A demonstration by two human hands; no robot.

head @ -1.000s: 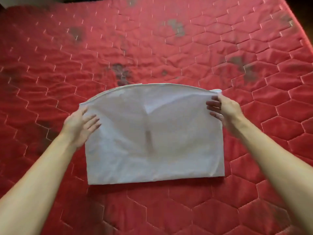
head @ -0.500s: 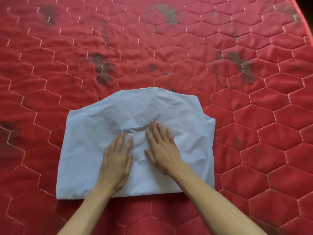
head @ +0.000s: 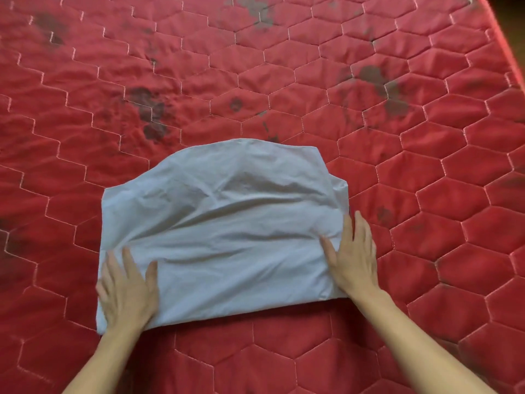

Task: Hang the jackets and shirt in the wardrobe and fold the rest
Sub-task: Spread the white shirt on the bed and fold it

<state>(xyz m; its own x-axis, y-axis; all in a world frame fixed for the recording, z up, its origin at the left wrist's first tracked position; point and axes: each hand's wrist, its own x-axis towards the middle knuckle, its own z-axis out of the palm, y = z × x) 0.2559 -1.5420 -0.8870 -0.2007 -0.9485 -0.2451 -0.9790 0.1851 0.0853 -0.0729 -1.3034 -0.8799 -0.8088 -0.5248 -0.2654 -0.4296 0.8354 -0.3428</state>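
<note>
The left hand (head: 127, 294) lies flat, fingers straight and slightly spread, pressing on the near left corner of a folded pale blue-white cloth (head: 227, 231); it grips nothing. The right hand (head: 353, 263) is flat too, fingers straight and pointing away from the person. Its palm is over the cloth's right edge, so that part of the hand is on the fabric and the outer fingers reach the bed beside it. It also holds nothing. Both bare forearms come in from the bottom of the view.

The cloth lies low in the middle of the view, on a red quilted mattress (head: 284, 66). Its near edge runs fairly straight between the two hands and its far edge bulges in a rounded curve. At the right, a lower layer sticks out a little past the upper one. Soft creases run across it from side to side.

Bare mattress, stitched in a hexagon pattern, surrounds the cloth on all sides, with most room beyond the far edge and to the right. Dark stains (head: 150, 109) mark the mattress beyond the cloth, near but clear of it, apart from one small mark at the far edge. The mattress's right edge (head: 497, 32) slants down the top right corner, well away from the cloth, with darkness past it.
</note>
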